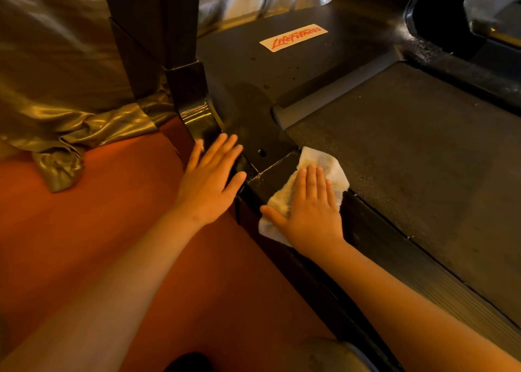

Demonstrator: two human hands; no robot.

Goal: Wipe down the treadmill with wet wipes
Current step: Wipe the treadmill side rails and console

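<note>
Pressing flat, the right hand (311,209) holds the wet wipe (321,164) under straight fingers against the treadmill (282,90) side rail (375,230), right of the frame's centre, beside the belt (408,135). The left hand (210,181), fingers spread and holding nothing, braces near the upright post (158,33) base. Good practice here would be even pressure, working along the rail's seams, and refolding once the wipe looks soiled.

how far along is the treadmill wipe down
Early. Done, seemingly: a damp-looking patch on the black motor cover. In hand: the right hand presses a white wet wipe flat on the black side rail, left hand flat nearby. Left: the dusty grey running belt.
</note>
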